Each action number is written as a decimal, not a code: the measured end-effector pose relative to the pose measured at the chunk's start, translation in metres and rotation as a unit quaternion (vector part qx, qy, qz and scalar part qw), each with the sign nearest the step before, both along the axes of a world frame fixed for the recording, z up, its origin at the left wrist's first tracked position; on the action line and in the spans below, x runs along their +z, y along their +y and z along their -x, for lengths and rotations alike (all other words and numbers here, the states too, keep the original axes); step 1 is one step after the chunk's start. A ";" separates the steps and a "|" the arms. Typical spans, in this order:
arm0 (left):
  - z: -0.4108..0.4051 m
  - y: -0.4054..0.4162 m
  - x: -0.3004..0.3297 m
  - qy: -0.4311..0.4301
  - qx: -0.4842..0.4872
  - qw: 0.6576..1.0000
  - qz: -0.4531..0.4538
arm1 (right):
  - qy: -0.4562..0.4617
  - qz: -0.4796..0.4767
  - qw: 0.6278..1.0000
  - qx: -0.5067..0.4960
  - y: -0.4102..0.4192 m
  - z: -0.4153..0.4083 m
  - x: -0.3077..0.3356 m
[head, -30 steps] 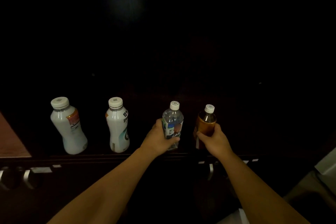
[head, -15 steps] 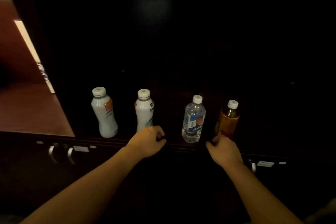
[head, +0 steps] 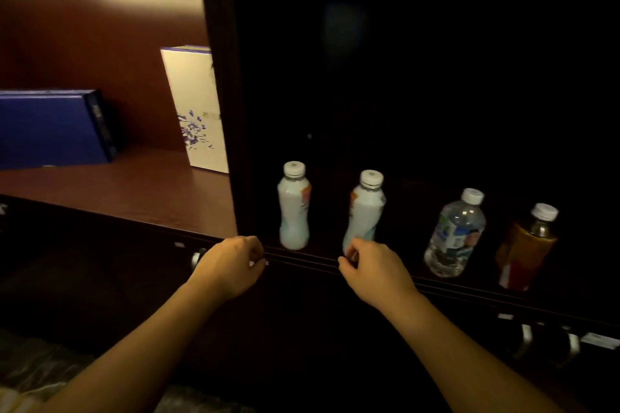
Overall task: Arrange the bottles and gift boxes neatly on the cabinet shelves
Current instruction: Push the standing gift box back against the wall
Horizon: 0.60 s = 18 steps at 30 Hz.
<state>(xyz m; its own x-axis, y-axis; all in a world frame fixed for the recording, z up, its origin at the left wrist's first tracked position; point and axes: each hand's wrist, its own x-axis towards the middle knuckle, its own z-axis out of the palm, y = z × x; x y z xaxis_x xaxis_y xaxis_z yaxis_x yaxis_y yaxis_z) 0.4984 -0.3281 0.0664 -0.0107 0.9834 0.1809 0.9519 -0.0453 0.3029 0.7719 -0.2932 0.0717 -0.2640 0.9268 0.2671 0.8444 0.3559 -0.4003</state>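
Several bottles stand upright in a row in a dark cabinet compartment: a white bottle (head: 294, 208), a second white bottle (head: 365, 208), a clear water bottle (head: 454, 234) and an amber tea bottle (head: 525, 249). In the lit compartment to the left stand a cream gift box with purple flowers (head: 196, 111) and a blue gift box (head: 50, 129). My left hand (head: 231, 266) hangs loosely curled in front of the shelf edge, holding nothing. My right hand (head: 375, 270) is curled just in front of the second white bottle's base, also holding nothing.
A dark vertical divider (head: 221, 94) separates the two compartments. The reddish shelf board (head: 134, 191) has bare room in front of the boxes. Metal drawer handles (head: 550, 344) sit below the shelf edge at right, another handle (head: 198, 258) beside my left hand.
Both hands let go of the water and tea bottles and drew back. The view and both hands have shifted left, bringing the lit compartment with the gift boxes into sight.
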 end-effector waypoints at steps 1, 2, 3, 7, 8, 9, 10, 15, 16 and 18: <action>0.019 -0.004 0.000 0.008 0.005 1.000 0.002 | -0.004 -0.008 1.000 0.007 0.000 0.021 0.000; 0.035 -0.007 0.000 0.019 0.007 1.000 0.005 | -0.009 -0.012 1.000 0.013 -0.001 0.038 0.001; 0.055 -0.011 -0.001 0.029 0.014 0.999 0.008 | -0.013 -0.015 1.000 0.022 -0.001 0.058 0.001; 0.138 -0.018 -0.001 0.053 0.047 0.998 0.002 | -0.020 -0.007 0.999 0.044 -0.002 0.144 0.001; 0.159 -0.019 0.000 0.052 0.054 0.997 0.002 | -0.019 -0.006 0.999 0.045 -0.002 0.166 0.001; 0.179 -0.018 0.000 0.049 0.062 0.997 0.003 | -0.021 -0.003 0.999 0.047 -0.001 0.187 0.001; 0.200 -0.017 0.001 0.046 0.068 0.997 0.003 | -0.023 0.002 0.998 0.049 -0.001 0.208 0.002; 0.287 0.003 0.005 0.045 0.072 0.996 0.011 | -0.026 0.021 0.999 0.027 0.010 0.295 0.004; 0.301 0.009 0.006 0.050 0.070 0.996 0.013 | -0.025 0.025 0.999 0.020 0.014 0.308 0.004; 0.324 0.022 0.006 0.057 0.065 0.996 0.017 | -0.030 0.030 0.999 0.004 0.023 0.330 0.004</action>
<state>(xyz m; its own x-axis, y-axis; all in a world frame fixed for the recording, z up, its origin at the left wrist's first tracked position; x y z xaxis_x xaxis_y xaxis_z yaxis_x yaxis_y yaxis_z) 0.1743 -0.3056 0.0727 -0.1196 0.9808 0.1542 0.9775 0.0891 0.1914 0.4414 -0.2705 0.0755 -0.2848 0.9387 0.1941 0.8654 0.3389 -0.3692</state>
